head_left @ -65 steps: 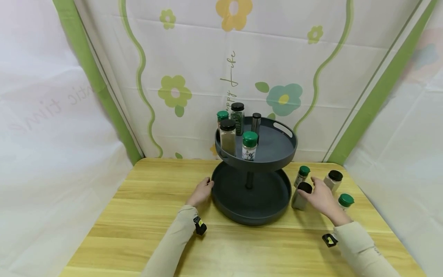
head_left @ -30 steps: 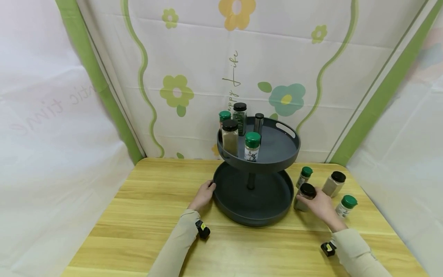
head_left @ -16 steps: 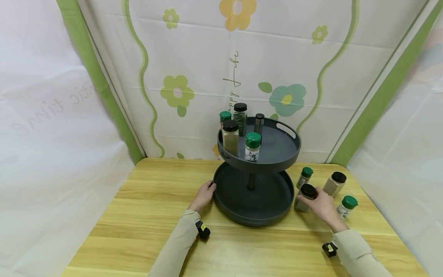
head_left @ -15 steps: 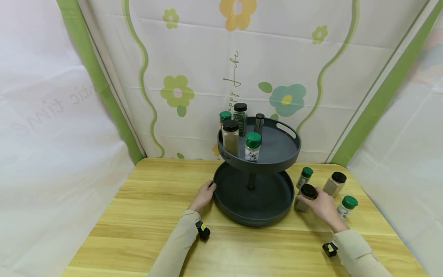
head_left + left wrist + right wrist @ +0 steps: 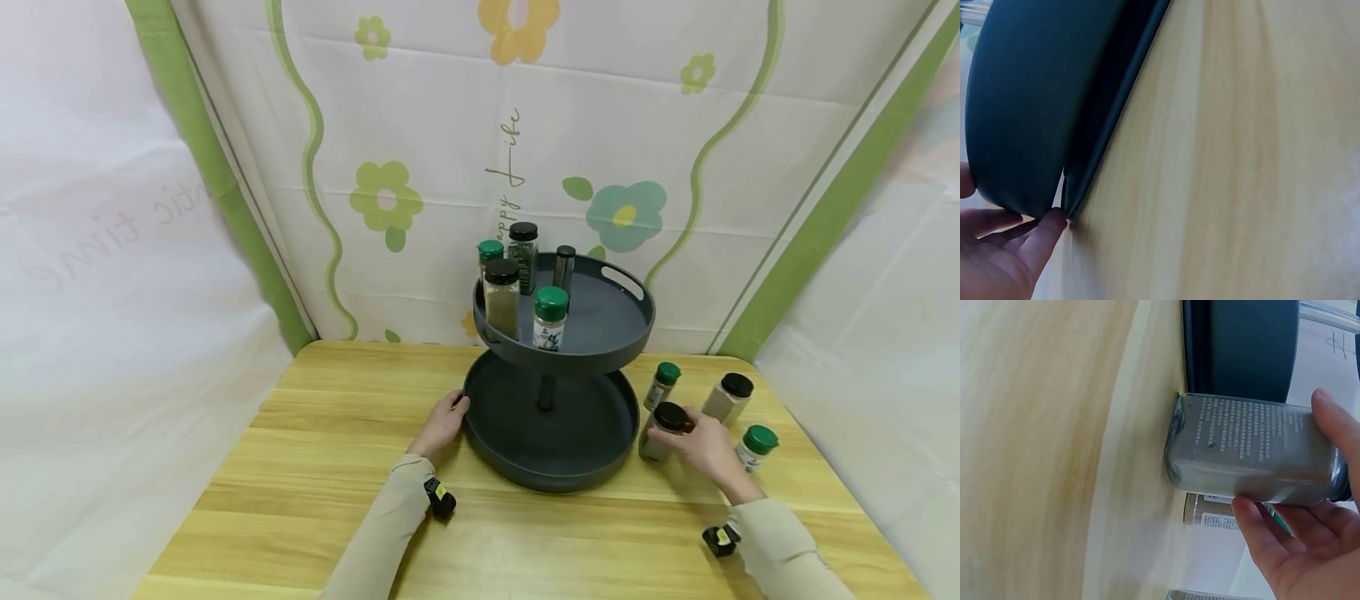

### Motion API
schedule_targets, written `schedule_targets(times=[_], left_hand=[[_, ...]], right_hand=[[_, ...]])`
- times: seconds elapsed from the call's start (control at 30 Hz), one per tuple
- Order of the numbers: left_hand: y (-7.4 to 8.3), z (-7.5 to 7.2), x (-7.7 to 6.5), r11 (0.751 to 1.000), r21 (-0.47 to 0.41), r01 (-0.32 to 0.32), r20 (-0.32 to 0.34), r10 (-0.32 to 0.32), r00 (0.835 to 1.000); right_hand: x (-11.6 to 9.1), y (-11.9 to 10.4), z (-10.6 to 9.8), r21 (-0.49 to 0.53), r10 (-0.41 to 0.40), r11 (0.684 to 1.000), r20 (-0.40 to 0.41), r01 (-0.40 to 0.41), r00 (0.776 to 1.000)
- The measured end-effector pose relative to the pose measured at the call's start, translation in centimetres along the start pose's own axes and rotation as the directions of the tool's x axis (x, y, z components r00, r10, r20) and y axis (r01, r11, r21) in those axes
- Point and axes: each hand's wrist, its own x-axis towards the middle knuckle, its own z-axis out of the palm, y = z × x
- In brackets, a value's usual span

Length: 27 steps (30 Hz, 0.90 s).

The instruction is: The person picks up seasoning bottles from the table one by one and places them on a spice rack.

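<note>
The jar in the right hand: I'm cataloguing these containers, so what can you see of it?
The jar is squarish and clear, glass or plastic, with a black lid, grey-brown contents and rows of pale print too small to read. Roughly upright, it is beside the lower tray; whether its base touches the table is unclear. The right hand grips its upper part.

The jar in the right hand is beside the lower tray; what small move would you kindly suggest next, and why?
I would probably lift the jar above the rim of the lower tray: the right hand grips it beside that tray, where no jar shows, and the left hand holds the opposite side.
</note>
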Motion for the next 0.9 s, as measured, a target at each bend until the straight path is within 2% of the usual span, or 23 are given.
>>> schedule_targets(times=[0.27,0.57,0.9], left_hand=[[0.0,-0.1,0.0,1.000,-0.028,0.002,0.007,-0.001,1.000],[-0.2,0.0,-0.1,1.000,-0.031,0.004,0.007,-0.004,1.000],[-0.1,0.0,0.0,0.999,-0.032,0.015,0.003,-0.015,1.000]], right_hand=[[-0.2,-0.3,0.0,0.003,0.012,1.000,-0.013,-0.012,1.000],[-0.6,-1.0,-0.3,-0.017,-0.030,0.999,-0.062,0.029,0.998],[-0.7,-2.3,-1.8,-0.046,-0.087,0.995,-0.089,0.083,0.992]])
